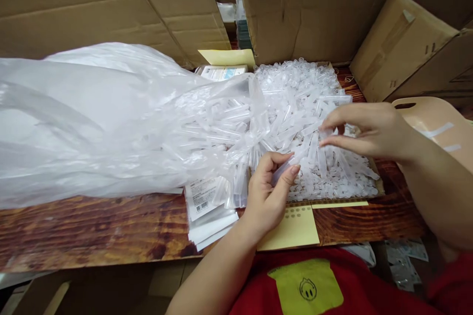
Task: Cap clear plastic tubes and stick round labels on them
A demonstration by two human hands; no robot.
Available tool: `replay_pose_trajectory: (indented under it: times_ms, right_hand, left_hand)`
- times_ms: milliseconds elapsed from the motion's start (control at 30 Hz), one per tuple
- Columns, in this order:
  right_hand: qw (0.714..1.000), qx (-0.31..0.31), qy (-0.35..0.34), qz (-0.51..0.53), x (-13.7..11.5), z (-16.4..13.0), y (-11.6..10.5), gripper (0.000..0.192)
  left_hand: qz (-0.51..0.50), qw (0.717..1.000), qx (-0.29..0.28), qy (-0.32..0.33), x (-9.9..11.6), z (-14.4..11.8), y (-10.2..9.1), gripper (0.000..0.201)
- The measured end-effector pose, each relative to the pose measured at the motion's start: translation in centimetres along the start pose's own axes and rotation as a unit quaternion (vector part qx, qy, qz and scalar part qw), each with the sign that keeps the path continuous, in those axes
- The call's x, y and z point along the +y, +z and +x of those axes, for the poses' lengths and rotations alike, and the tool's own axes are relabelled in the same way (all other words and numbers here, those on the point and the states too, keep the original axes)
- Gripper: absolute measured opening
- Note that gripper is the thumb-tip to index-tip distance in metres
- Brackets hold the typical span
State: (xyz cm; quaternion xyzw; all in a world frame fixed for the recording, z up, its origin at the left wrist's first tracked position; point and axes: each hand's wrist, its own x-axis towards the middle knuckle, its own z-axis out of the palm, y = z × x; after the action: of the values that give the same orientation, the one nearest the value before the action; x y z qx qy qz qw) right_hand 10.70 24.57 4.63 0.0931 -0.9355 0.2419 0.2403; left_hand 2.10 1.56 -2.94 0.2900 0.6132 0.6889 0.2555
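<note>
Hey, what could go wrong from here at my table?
The clear plastic piece in your left hand could slip into the similar heap. The white packets near the front edge of the table might get knocked off by your left forearm. The plastic bag holding loose tubes might spill some if tugged.

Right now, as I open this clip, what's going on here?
A person's left hand holds a translucent tube, while the right hand pinches a small clear piece, too blurred to identify. Both are above a heap of translucent plastic parts. A large plastic bag with similar tubes inside lies to the left on the wooden table.
</note>
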Motion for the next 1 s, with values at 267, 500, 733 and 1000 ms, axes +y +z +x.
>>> replay_pose_trajectory:
  times_ms: [267,500,733,1000]
  right_hand:
    - [0.991,0.016,-0.067,0.113,-3.0,-1.9,2.9,0.010]
    - [0.981,-0.102,0.084,0.145,-2.8,-3.9,2.5,0.039]
    - [0.993,-0.035,0.079,0.075,-4.0,-5.5,2.7,0.022]
    - [0.982,-0.105,0.130,0.092,-4.3,-4.7,2.4,0.023]
  left_hand:
    - [-0.014,0.992,-0.123,-0.016,0.0,0.4,-0.7,0.026]
    - [0.193,0.952,-0.194,0.139,0.5,0.3,-0.8,0.010]
    - [0.183,0.952,-0.213,0.118,0.0,0.0,-0.2,0.015]
    - [0.166,0.960,-0.189,0.124,0.0,-0.4,0.1,0.014]
